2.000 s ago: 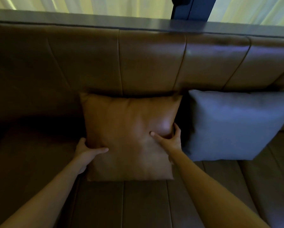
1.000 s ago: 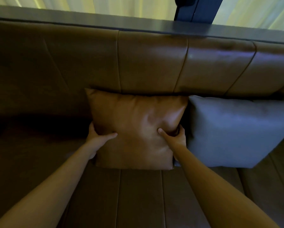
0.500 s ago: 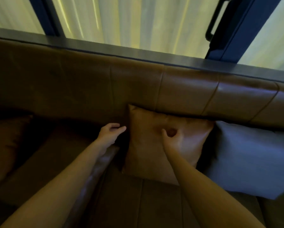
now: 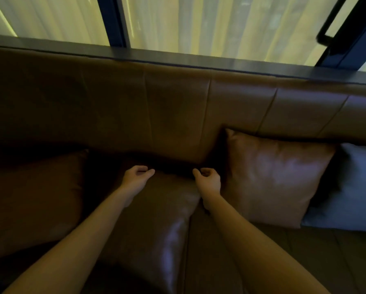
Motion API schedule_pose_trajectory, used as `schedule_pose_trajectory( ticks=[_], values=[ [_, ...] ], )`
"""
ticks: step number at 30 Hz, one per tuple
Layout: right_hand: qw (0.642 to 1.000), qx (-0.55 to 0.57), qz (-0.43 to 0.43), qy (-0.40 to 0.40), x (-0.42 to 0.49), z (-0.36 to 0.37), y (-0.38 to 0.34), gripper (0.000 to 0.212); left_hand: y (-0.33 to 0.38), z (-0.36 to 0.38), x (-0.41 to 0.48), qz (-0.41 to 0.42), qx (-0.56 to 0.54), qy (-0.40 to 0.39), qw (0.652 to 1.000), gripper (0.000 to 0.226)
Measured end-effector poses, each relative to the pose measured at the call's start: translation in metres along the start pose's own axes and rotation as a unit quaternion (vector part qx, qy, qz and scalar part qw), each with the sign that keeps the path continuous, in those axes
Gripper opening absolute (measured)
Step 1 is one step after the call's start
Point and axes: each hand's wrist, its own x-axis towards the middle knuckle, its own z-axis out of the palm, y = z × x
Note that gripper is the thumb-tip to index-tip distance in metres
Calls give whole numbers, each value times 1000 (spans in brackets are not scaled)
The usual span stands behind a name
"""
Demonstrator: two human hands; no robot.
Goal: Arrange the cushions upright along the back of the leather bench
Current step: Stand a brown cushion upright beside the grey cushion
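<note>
View has swung left since half a second ago: the tan square leather cushion, then under the right hand, is now leaning upright against the brown panelled leather backrest with nobody touching it. The grey-blue fabric cushion is standing just beside it on its right, edges touching or nearly so.

Both hands have moved over to a dark brown glossy leather cushion that is lying flat on the bench seat, not upright yet. Left hand is resting on its far left corner, right hand at its far right edge. Fingers of both are curling loosely, thumbs apart from fingers; cannot tell whether either hand is actually gripping the cushion, the far edge is in deep shadow. Hands are well apart from each other.

Another dark brown cushion is sitting at the left, very dim, seems to be leaning back; tilt unclear.

Behind the backrest a dark ledge is running across, with pale yellowish curtains and dark window frames above.
</note>
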Motion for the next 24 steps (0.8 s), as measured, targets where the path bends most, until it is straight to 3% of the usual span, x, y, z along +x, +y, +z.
schedule_pose_trajectory(
  ticks=[7, 12, 16, 21, 24],
  values=[
    [996, -29, 84, -20, -14, 49, 45, 46, -39, -34, 26, -57, 22, -5, 998, 55],
    [990, -61, 126, -32, -6, 70, 74, 62, -68, -56, 46, -100, 44, -5, 994, 68],
    [985, -47, 164, -37, -3, 93, 101, 82, -95, -79, 66, -134, 57, -49, 988, 81],
    [975, -109, 190, 26, 3, 115, 112, 100, -123, -100, 94, -173, 69, -93, 978, 97],
    [974, -91, 201, 49, 6, 120, 120, 105, -131, -104, 109, -171, 87, -109, 975, 101]
  ],
)
